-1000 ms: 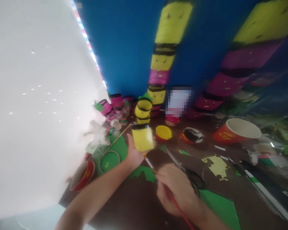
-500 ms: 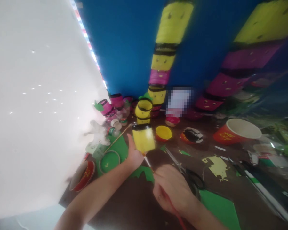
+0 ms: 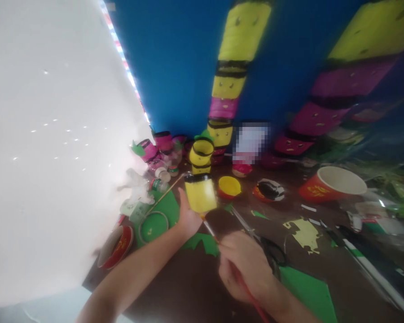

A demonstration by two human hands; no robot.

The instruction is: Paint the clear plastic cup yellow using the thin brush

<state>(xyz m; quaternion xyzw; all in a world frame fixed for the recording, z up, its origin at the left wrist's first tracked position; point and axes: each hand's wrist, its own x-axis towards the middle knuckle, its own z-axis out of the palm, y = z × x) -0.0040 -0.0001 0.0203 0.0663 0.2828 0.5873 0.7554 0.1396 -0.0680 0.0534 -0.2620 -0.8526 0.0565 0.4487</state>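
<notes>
My left hand [image 3: 189,220] holds a yellow-painted cup [image 3: 200,196] with a black band along its upper edge. The thumb lies along the cup's left side, and the other fingers are mostly hidden behind and under it. In my right hand [image 3: 244,264] is a red-handled paintbrush [image 3: 211,229], gripped between closed fingers. Its bristle tip is at the cup's bottom edge, close to my left fingers; whether it touches the cup I cannot tell. Just beyond stands a bowl of yellow paint [image 3: 229,186], with a bowl of black paint [image 3: 270,190] to its right.
Scissors [image 3: 271,249] with black handles lie right of my right hand. A red paper bucket [image 3: 323,190] stands at the right. Green paper [image 3: 306,287] and yellow scraps [image 3: 305,233] lie on the dark table. Yellow and pink painted cups [image 3: 202,152] are stacked at the back.
My right hand has shifted slightly right with the paintbrush. The yellow cup in my left hand has moved or tilted very slightly.
</notes>
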